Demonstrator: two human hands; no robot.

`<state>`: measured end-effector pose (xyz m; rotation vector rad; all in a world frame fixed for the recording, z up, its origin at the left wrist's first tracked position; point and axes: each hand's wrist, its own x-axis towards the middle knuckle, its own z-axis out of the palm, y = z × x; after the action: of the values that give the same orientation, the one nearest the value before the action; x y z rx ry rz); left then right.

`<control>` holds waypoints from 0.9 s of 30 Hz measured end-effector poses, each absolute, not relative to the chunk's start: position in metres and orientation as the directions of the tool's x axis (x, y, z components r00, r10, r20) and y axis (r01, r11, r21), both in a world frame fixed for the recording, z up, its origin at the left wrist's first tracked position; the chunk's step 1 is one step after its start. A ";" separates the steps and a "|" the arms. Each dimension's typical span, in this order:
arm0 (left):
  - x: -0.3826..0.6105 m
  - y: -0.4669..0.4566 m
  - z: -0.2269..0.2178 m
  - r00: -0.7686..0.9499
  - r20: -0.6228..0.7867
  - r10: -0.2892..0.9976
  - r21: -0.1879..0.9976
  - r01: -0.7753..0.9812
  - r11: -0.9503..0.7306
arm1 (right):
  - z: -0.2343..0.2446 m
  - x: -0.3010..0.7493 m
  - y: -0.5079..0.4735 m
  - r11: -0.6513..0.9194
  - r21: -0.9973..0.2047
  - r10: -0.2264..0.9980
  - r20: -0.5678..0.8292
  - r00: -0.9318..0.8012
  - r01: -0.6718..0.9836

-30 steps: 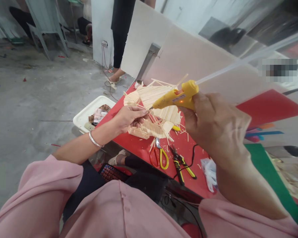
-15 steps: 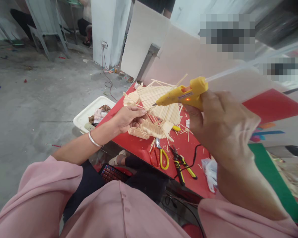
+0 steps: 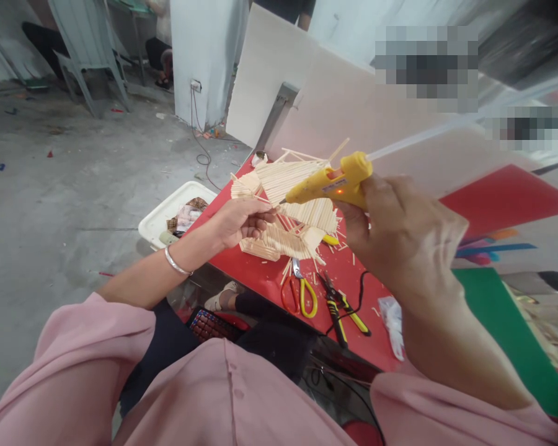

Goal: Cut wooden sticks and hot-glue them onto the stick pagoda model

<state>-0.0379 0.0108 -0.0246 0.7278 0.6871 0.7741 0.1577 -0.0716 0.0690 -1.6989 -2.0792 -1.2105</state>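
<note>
Right hand (image 3: 402, 232) raised, clenched around glue gun (image 3: 332, 184), left hand (image 3: 242, 221) pinching stick model (image 3: 291, 210) edge

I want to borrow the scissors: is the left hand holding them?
No, the scissors lie on the red table; the left hand pinches a thin stick, the right hand holds the glue gun.

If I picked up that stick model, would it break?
The stick model is probably light, being all thin sticks. Likely fragile too: ends poke out loose and bits lie on the table.
</note>
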 end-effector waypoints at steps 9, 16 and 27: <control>-0.035 0.013 -0.032 0.521 -0.210 0.827 0.810 -0.382 0.445 | 0.067 0.163 -0.068 0.001 0.652 0.512 0.651 -0.561 0.758; -0.035 0.012 -0.028 0.514 -0.215 0.830 0.809 -0.382 0.446 | 0.066 0.162 -0.067 -0.005 0.673 0.504 0.640 -0.579 0.739; -0.036 0.014 -0.035 0.544 -0.183 0.819 0.819 -0.377 0.433 | 0.064 0.162 -0.074 -0.044 0.480 0.704 0.637 -0.314 0.876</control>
<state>-0.0355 0.0140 -0.0350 0.8085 0.6316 0.8096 0.1620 -0.0736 0.0641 -1.7076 -2.0240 -1.2837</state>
